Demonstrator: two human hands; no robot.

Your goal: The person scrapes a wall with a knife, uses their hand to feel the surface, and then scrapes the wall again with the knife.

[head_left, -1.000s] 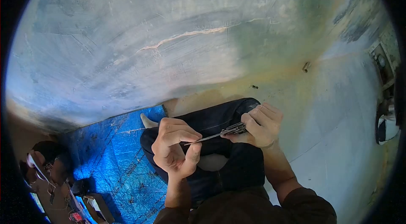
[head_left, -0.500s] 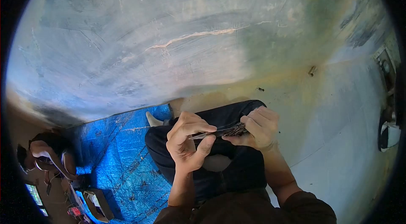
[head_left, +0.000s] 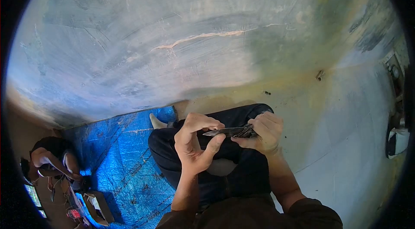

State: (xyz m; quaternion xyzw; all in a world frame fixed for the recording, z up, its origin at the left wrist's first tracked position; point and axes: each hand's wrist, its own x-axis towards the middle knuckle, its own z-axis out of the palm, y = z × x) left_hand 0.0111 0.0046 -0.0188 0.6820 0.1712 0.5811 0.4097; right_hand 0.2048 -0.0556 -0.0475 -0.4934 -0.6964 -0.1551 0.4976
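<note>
Dark metal strip (head_left: 228, 131), slim, its right end hidden inside the closed right hand (head_left: 263, 133). Long axis runs level, its free tip pointing at the left hand (head_left: 194, 142), pinched between thumb and fingers.

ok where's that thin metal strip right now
In the head view the thin metal strip sits right of centre, pinched between the left hand and the right hand, above the dark trousers.
</note>
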